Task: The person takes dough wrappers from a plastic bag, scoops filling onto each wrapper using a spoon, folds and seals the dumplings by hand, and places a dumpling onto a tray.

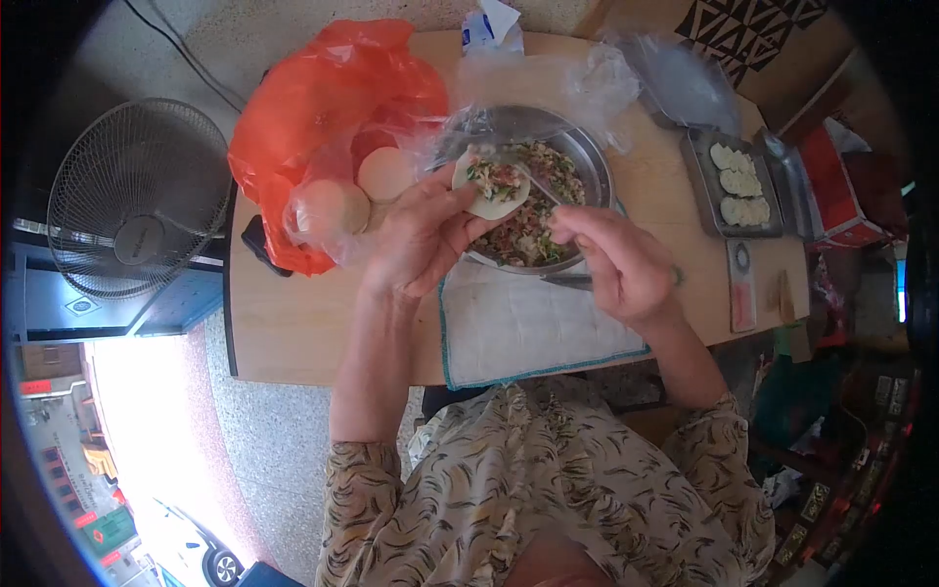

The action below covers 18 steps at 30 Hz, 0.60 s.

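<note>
My left hand [425,230] holds a round dough wrapper [501,207] with a heap of chopped filling [492,179] on it. My right hand [626,256] grips a thin metal utensil [541,184], whose far end reaches the filling on the wrapper. Beneath both hands is a steel bowl [599,181] of mixed meat-and-greens filling [558,176]. Stacked round wrappers [333,207] lie in clear plastic left of my left hand, by a red plastic bag [313,117]. A white cloth [533,328] with a teal edge lies in front of the bowl.
On the right side of the wooden table [293,333], a tray [702,186] holds several filled dumplings [740,184], with a clear lid [685,83] behind it. A fan [139,201] stands at the left. A red box [841,186] is at the right.
</note>
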{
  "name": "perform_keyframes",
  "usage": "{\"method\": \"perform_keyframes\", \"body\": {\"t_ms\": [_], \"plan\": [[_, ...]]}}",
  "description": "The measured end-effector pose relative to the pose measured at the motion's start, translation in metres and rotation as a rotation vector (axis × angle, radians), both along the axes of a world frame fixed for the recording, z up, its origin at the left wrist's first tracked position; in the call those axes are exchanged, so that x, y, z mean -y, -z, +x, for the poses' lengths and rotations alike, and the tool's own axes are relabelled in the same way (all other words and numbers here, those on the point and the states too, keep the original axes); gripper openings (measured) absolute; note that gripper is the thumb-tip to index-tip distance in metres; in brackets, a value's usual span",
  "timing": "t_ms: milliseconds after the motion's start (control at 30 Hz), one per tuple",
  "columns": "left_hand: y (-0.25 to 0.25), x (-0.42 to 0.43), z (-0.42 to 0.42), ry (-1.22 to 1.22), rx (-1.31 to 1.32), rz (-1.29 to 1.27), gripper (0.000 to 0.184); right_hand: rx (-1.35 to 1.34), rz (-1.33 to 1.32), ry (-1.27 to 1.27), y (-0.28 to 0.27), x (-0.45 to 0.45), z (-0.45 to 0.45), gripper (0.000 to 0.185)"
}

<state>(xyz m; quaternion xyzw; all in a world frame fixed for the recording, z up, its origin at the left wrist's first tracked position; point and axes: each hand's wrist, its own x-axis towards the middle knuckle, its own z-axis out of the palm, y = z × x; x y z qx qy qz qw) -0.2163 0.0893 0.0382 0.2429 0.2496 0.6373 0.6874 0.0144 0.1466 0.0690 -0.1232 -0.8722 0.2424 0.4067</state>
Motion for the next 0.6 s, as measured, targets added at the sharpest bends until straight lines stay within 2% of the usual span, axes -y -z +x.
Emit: {"method": "perform_keyframes", "body": {"t_ms": [133, 233, 333, 433, 533, 600], "plan": [[-0.002, 0.0, 0.0, -0.002, -0.027, 0.01, 0.042, 0.004, -0.041, -0.001, 0.007, 0.001, 0.004, 0.026], [0.0, 0.0, 0.0, -0.022, -0.017, 0.028, 0.042, -0.171, -0.147, 0.029, 0.0, 0.004, 0.009, 0.025], [-0.002, -0.001, -0.002, -0.042, -0.007, 0.032, 0.043, -0.15, -0.123, 0.124, -0.001, 0.003, 0.021, 0.024], [0.0, 0.001, -0.004, -0.08, 0.015, 0.005, 0.044, 0.036, 0.043, 0.197, 0.013, -0.006, 0.042, 0.024], [-0.001, 0.002, -0.002, -0.105, 0.028, -0.034, 0.045, 0.199, -0.173, 0.184, 0.035, -0.018, 0.062, 0.026], [-0.003, 0.0, 0.001, -0.1, 0.027, -0.048, 0.045, 0.219, -0.05, 0.21, 0.038, -0.02, 0.068, 0.026]]}}
